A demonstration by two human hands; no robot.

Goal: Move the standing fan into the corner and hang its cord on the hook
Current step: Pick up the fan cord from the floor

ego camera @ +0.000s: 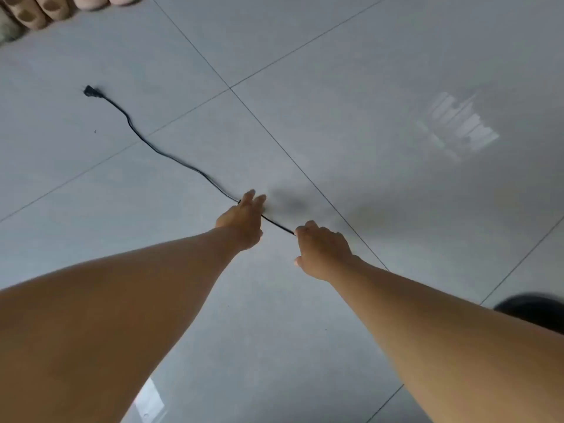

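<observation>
A thin black cord lies across the grey tiled floor, ending in a black plug at the far left. My left hand reaches down onto the cord with its fingers around it. My right hand is closed on the cord a short way to the right, and a short taut stretch of cord runs between the two hands. A dark rounded shape at the right edge may be part of the fan; it is mostly hidden behind my right forearm.
Pink and tan slippers sit at the top left edge. The grey floor tiles stretch out ahead and to the right, with a bright window reflection on them.
</observation>
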